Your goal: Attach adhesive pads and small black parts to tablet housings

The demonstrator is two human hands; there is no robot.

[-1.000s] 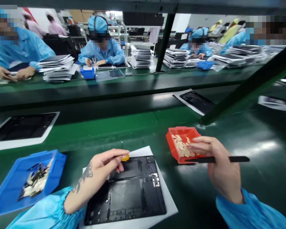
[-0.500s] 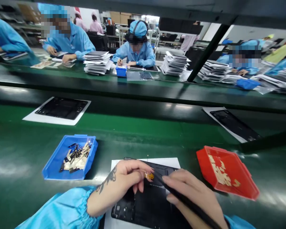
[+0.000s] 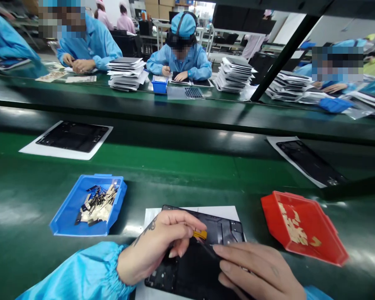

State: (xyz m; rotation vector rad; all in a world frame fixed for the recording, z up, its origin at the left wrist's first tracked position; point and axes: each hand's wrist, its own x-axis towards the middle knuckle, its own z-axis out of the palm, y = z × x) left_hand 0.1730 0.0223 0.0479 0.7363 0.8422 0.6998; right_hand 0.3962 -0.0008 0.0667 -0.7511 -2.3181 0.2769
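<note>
A black tablet back shell (image 3: 196, 273) lies on white paper (image 3: 153, 214) in front of me, inner side up. Above its upper part, my left hand (image 3: 162, 235) pinches a small amber flex strip (image 3: 201, 235) between thumb and forefinger. My right hand (image 3: 261, 266) is closed around slim black tweezers (image 3: 210, 251), whose tips point up and left and meet the strip's lower edge. Whether the tips grip the strip or only touch it, I cannot tell. My right fingers cover most of the tweezers.
To the left stands a blue bin (image 3: 58, 227) of small black and cream parts. On the right, a red bin (image 3: 328, 246) holds pale scraps. Two more shells on paper, a left one (image 3: 73, 135) and a right one (image 3: 309, 160), lie farther off. Co-workers sit opposite beside stacks (image 3: 125, 75).
The tweezers' tips have moved left and down to the amber strip. My right hand has turned lower and flatter. More of the amber strip shows beyond my left fingertips.
</note>
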